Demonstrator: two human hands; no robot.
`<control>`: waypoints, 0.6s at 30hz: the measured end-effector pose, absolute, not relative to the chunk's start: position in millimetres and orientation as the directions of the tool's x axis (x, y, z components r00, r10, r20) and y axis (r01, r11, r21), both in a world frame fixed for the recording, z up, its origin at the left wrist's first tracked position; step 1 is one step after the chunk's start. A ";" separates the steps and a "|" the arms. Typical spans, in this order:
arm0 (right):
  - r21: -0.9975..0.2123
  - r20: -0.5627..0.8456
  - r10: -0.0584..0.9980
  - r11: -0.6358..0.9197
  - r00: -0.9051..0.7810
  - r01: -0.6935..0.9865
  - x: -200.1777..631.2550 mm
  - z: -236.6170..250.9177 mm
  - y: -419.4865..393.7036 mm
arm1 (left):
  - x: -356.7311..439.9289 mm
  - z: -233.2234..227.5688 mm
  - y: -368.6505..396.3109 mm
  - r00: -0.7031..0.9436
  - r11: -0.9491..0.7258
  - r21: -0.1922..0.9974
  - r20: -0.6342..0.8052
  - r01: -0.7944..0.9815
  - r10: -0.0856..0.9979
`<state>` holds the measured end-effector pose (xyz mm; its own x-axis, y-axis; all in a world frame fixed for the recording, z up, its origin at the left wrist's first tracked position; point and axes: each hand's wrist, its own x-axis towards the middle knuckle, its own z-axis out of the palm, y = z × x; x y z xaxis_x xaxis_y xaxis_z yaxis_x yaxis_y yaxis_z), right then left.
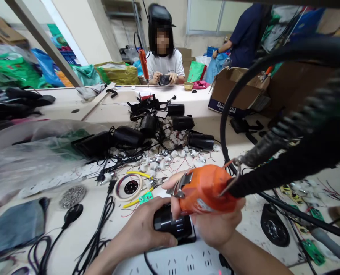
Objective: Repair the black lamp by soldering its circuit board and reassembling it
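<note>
My left hand [142,229] is closed around a black plastic housing [174,226] with slots in its side, low in the middle of the view. Wrapped around an orange electric screwdriver [205,187] is my right hand [219,227]. The screwdriver hangs from a coiled black cord [275,137] and sits just above the housing. Its tip is hidden, so I cannot tell whether it touches a screw. A white power strip [187,263] lies just in front of me, below the housing. Beyond my left hand are yellow-handled cutters [138,173], a tape roll [116,191] and a small green circuit board [145,197].
Black housings [128,136] and small white motors [161,162] with wires are heaped mid-table. Black cables [101,225] and a dish of screws [72,196] lie left. An open cardboard box [235,89] stands back right. A co-worker [165,63] sits opposite, holding a black part.
</note>
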<state>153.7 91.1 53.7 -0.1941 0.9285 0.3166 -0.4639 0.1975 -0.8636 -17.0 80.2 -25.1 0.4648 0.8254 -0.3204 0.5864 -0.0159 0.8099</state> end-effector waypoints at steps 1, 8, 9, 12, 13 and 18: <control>-0.857 0.322 0.927 0.200 -0.190 -0.474 153.3 55.5 90.9 | -17.3 -25.6 79.9 0.465 -0.017 0.813 -0.317 0.582 0.827; -0.828 0.272 0.939 0.117 -0.211 -0.548 153.9 61.6 89.0 | -17.4 -22.3 82.7 0.457 -0.023 0.797 -0.322 0.604 0.829; -0.827 0.254 0.940 0.090 -0.227 -0.555 154.4 60.5 88.7 | -17.4 -21.9 83.2 0.455 -0.018 0.795 -0.328 0.606 0.828; -0.825 0.230 0.945 0.062 -0.233 -0.561 155.7 54.2 87.6 | -17.9 -23.1 84.1 0.455 -0.009 0.800 -0.332 0.600 0.826; -0.825 0.233 0.947 0.072 -0.221 -0.561 156.0 51.0 87.0 | -18.3 -24.4 84.2 0.460 -0.009 0.806 -0.329 0.591 0.825; -0.898 0.218 0.952 0.110 -0.214 -0.425 161.6 27.5 80.0 | -20.5 -33.1 84.1 0.506 -0.048 0.845 -0.273 0.532 0.818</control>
<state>161.6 80.0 27.5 -0.2140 0.9521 0.2183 -0.4251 0.1105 -0.8984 -20.5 84.1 -33.1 0.5058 0.8185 -0.2725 0.5324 -0.0475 0.8452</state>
